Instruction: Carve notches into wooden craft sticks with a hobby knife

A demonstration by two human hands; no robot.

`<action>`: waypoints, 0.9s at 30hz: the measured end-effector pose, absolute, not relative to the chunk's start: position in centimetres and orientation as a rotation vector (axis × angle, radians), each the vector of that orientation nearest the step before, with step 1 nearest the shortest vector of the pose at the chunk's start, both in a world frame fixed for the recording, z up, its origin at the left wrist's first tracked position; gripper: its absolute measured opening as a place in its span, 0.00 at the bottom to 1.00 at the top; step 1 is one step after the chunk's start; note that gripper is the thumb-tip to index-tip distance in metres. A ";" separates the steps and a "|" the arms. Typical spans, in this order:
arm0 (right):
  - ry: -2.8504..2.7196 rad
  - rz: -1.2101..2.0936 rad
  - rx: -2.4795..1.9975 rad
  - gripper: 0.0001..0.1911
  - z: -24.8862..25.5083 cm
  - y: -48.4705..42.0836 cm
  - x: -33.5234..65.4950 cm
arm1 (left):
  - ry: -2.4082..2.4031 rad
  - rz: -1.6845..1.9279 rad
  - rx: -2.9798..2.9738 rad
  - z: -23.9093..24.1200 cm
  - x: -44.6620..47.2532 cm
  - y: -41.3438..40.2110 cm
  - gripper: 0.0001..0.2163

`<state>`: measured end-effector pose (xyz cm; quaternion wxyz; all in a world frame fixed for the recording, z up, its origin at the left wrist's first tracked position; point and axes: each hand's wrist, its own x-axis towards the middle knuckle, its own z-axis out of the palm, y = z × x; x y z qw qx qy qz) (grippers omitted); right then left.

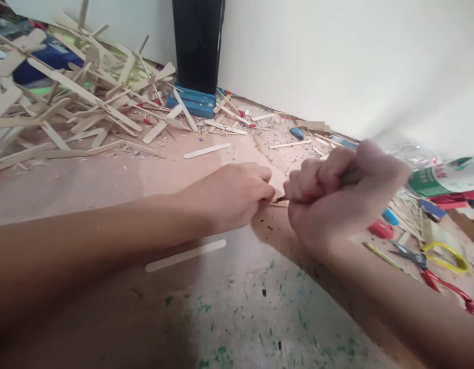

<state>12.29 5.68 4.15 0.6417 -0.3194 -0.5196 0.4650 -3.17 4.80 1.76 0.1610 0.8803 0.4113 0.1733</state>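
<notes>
My left hand (240, 195) is closed, its fingers pressed down at the table in the middle of the view. What they hold is mostly hidden; a thin light wooden edge (280, 205) shows beside the fingertips. My right hand (337, 189) makes a fist around a tool, slightly blurred, just to the right of the left. Only the tool's dark thin tip (282, 199) sticks out toward my left fingers; its kind is hidden. Two craft sticks lie flat nearby: one craft stick (186, 255) below my left forearm, another craft stick (206, 150) beyond the hand.
A heap of craft sticks (86, 97) fills the back left. A black phone (198, 46) stands upright on a blue stand (194, 105) by the white wall. To the right lie yellow-and-red-handled scissors (425, 261), a pencil (383, 255) and a labelled bottle (445, 177).
</notes>
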 end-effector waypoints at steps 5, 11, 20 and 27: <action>-1.282 1.076 -0.657 0.28 3.7 6.1 13.3 | 1.169 0.502 2.522 2.1 -3.1 4.6 0.11; -1.303 1.013 -0.615 0.31 3.1 4.9 12.9 | 1.179 0.490 2.524 2.3 -3.0 4.4 0.09; -1.128 1.262 -0.808 0.25 4.8 8.0 13.6 | 1.227 0.418 2.511 2.8 -2.7 4.3 0.11; -0.910 1.359 -0.972 0.27 5.8 8.8 13.8 | 1.211 0.419 2.521 2.5 -2.7 4.4 0.10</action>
